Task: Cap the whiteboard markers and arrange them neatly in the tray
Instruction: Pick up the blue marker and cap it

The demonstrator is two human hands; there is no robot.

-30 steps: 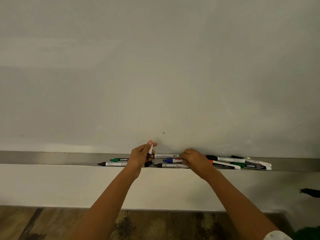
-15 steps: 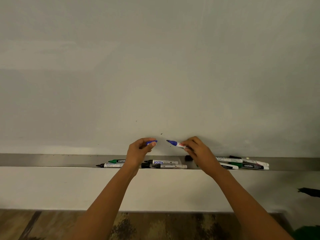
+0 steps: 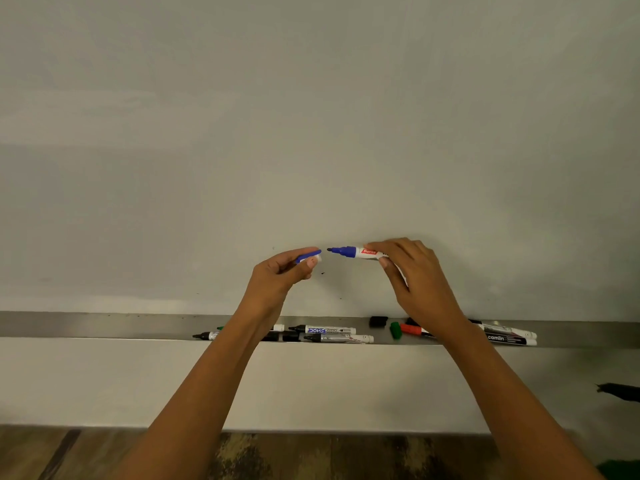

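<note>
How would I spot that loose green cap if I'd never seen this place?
Find the long metal tray under the whiteboard. Just below the person's right hand, the green cap lies between a black cap and a red-tipped marker. It is the only short green piece lying alone.

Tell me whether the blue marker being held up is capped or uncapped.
Uncapped. The blue marker in the right hand shows its bare tip, and the left hand holds the blue cap apart from it.
</note>
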